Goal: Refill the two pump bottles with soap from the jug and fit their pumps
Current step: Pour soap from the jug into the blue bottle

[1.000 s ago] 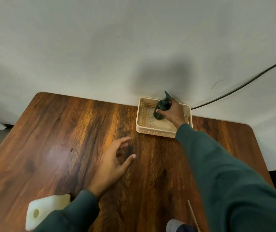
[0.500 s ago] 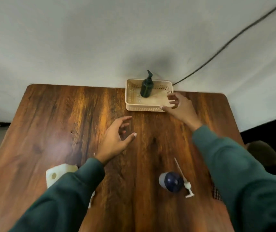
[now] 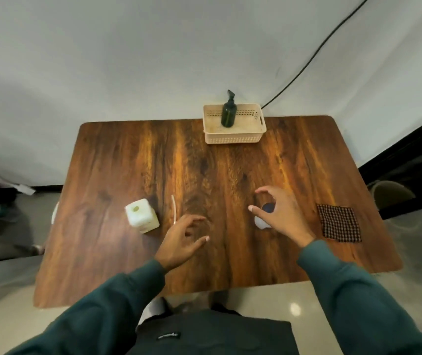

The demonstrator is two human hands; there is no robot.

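The right hand (image 3: 280, 217) hangs spread over the open blue-and-white bottle (image 3: 265, 216), fingers curled round its mouth but, as far as the view shows, not closed on it; the left hand (image 3: 183, 240) hovers released and empty, low over the wooden surface (image 3: 133, 160), just beside the loose pump with its dip tube (image 3: 173, 210). The white soap jug (image 3: 142, 215) stands left of that tube, its mouth uncapped. The dark green pump bottle (image 3: 228, 114), pump fitted, stands upright in the beige basket (image 3: 233, 137) at the far edge, so one bottle looks finished and the second is in hand

The main risk is the open bottle: a glancing touch from the descending right hand could tip it. The uncapped jug would spill if nudged by the left forearm. The thin tube lies close under the left fingers and could be flicked away or bent

Room is generous: the middle of the surface is bare between hands and basket, and the checked cloth (image 3: 339, 222) lies well apart to the right. The jug sits nearer the left edge, the hands nearer the front one
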